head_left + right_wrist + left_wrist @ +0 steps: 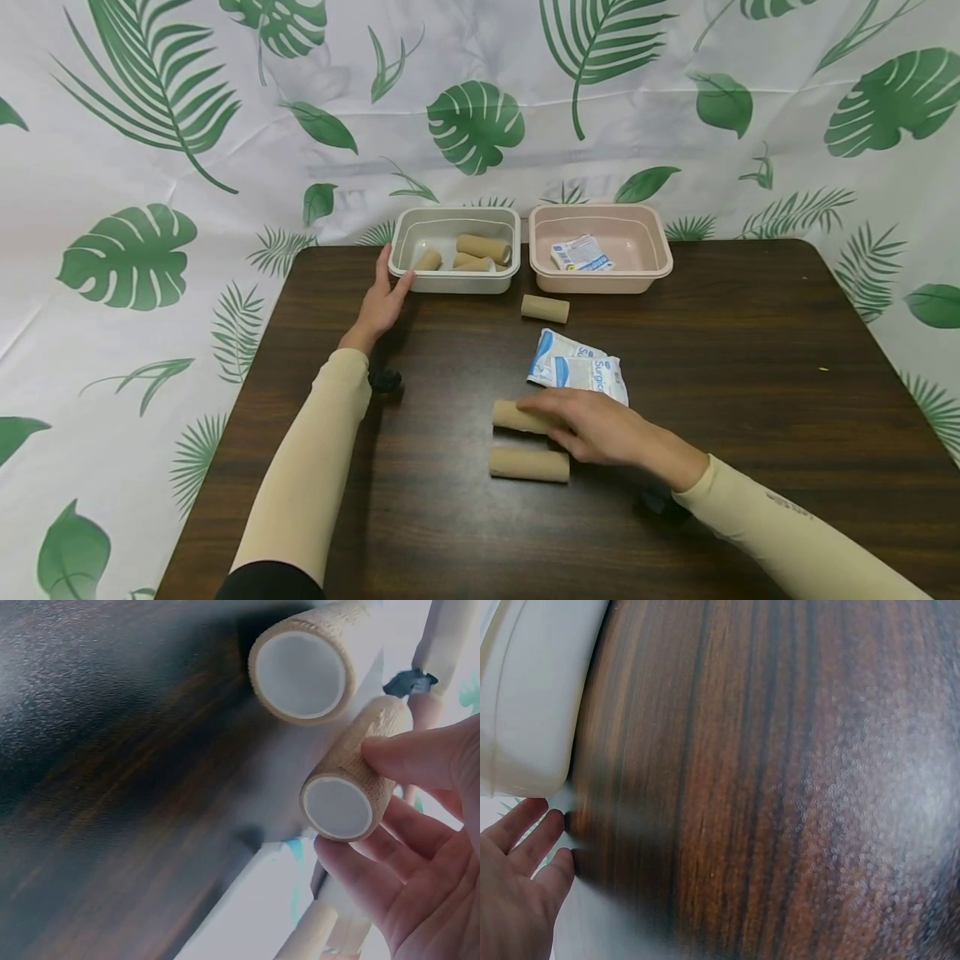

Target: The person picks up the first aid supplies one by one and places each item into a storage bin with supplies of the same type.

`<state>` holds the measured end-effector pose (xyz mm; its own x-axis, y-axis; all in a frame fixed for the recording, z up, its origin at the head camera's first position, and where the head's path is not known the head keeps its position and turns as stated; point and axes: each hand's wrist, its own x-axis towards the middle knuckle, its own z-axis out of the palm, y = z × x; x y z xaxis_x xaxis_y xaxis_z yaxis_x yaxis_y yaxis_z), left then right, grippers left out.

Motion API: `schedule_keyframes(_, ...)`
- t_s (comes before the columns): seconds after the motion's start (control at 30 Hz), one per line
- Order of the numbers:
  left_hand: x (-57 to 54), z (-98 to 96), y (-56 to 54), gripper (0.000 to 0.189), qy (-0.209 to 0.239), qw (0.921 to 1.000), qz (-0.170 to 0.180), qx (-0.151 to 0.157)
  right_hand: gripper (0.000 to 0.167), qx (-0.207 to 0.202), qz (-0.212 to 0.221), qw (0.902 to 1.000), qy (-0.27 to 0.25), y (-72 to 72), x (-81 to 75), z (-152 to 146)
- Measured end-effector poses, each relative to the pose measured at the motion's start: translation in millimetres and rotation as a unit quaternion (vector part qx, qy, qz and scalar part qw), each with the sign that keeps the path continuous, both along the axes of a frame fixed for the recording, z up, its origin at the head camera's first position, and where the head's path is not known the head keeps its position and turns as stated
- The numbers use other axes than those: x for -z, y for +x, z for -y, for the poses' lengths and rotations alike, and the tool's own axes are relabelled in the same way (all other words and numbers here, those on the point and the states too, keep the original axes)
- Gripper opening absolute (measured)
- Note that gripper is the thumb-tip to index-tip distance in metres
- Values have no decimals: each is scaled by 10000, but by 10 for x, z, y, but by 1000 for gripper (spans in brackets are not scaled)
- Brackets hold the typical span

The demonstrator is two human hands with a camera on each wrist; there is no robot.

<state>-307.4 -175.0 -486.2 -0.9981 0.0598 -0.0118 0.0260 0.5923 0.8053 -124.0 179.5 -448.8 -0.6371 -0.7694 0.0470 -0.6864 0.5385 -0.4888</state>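
In the head view my right hand point(600, 425) pinches a tan bandage roll point(517, 417) between thumb and fingers. The right wrist view shows this roll's white core end-on and its crinkled surface. A second bandage roll point(529, 464) lies just nearer on the table, apart from the hand. My left hand point(381, 308) touches the front left corner of the pale grey bin point(457, 283) with extended fingers. Several tan rolls point(483, 247) lie inside that bin. Beyond the right hand are two overlapping white-and-blue packets point(588, 373), partly hidden by it, with "Surgic" lettering visible.
To the right of the grey bin stands a pink bin point(592, 283) with white-and-blue packets point(581, 254) in it. Another tan roll point(545, 308) lies in front of the bins. A leaf-patterned cloth point(480, 125) hangs behind the dark wooden table point(750, 350).
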Motion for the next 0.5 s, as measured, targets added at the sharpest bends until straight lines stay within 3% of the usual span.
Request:
schedule_keyframes(0.27,2,3,-1,76,-4,10000,-62,29,48,-52,-194,9995,-227,-59,-75,49)
schedule_keyframes(0.5,3,5,0,75,5,10000,-42,34,48,52,-352,9983,-470,-251,-193,190)
